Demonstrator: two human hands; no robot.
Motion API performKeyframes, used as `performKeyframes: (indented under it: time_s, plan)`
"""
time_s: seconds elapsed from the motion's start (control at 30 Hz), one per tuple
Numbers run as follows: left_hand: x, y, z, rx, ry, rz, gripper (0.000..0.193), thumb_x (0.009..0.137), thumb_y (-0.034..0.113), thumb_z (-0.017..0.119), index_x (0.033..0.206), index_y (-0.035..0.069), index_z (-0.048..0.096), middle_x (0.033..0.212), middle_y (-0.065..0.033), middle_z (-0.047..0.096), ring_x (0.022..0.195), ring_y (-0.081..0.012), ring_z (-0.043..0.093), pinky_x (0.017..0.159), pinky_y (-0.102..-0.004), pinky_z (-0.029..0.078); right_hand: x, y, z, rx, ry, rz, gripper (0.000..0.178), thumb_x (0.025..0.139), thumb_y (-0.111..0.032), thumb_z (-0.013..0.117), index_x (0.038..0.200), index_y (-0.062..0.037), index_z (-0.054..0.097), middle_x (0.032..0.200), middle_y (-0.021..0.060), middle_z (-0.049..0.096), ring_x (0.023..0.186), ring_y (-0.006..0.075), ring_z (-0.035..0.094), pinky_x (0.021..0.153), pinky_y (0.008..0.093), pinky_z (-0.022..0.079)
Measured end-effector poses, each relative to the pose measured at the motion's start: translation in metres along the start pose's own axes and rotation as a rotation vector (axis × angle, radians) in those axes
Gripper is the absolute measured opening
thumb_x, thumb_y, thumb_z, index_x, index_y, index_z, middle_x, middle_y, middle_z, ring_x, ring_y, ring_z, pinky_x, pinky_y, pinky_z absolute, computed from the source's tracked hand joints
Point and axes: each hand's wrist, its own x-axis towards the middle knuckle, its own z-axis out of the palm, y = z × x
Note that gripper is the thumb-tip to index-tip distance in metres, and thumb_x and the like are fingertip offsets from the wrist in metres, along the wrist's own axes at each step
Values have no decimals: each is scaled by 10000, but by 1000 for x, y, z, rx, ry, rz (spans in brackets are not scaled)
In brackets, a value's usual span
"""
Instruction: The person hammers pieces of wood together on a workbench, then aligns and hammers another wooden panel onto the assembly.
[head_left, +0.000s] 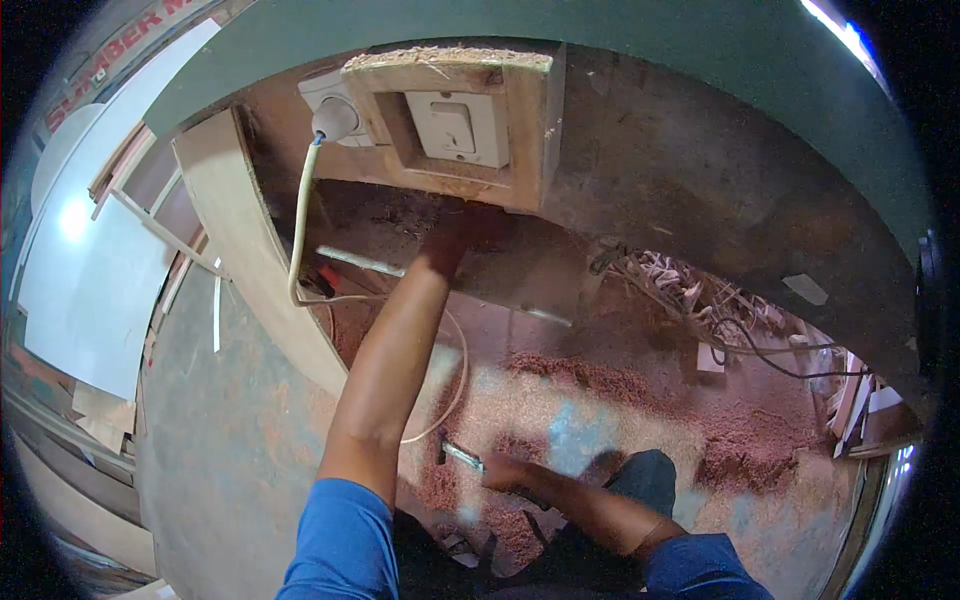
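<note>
Reddish sawdust (590,378) lies in heaps over the worn floor (220,430), below a green-topped desk (480,22) whose brown side panel (680,180) carries a wooden frame (528,100) around a pale switch (450,130). Beside the frame sits a white plug (335,118) with a cream cable (302,220) hanging from it, and wood scraps (680,285) are piled farther right.

The hands are well apart. The right hand (505,472) is closed around one end of a slim tool (463,457), low in the middle of the view, just above the dusty floor and near a thin loop of cable (465,370). The left hand (475,228) is in deep shadow beneath the frame; whether it grips anything, I cannot tell.

The slim tool has a shiny, pale bluish length; its exact kind is too small to make out. I judge it stiff, hard and light enough for one hand, not fragile, though fine dust could make it slippery. The end already in the right hand seems the best place to hold it.

Large red lettering (125,40) runs across a surface at the upper left. No label can be made out on the slim tool.
</note>
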Motion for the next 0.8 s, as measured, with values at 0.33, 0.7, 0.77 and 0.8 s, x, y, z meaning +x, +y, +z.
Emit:
performKeyframes:
  time_s: [0.33,0.7,0.77,0.8]
  plan:
    - [-37,-29,-46,-28,-84,-37,317,885,276,604,1127,119,735,1276,-215,662,1195,-388,613,1017,-460,487,-27,-23,-23,-2,-50,-53,201,806,-188,623,869,3,618,682,181,665,586,277,686,526,453,541]
    - [-53,-56,-57,24,-7,-217,310,886,280,609,1123,129,740,1278,-209,663,1198,-381,613,1023,-459,485,-52,-57,-46,90,-138,-40,321,735,-127,574,986,66,627,834,251,703,771,368,724,690,498,561]
    - [-53,-57,-57,30,0,-231,309,887,281,610,1123,131,741,1279,-208,664,1198,-380,613,1024,-459,484,-49,-53,-45,38,-127,-61,311,736,-132,577,970,65,630,830,257,701,775,373,725,690,498,561]
    - [-53,-57,-57,30,3,-229,308,887,282,611,1122,132,741,1279,-207,664,1198,-380,613,1025,-459,484,-46,-52,-44,-14,-116,-84,301,736,-136,580,954,65,633,827,263,699,778,378,725,689,498,561]
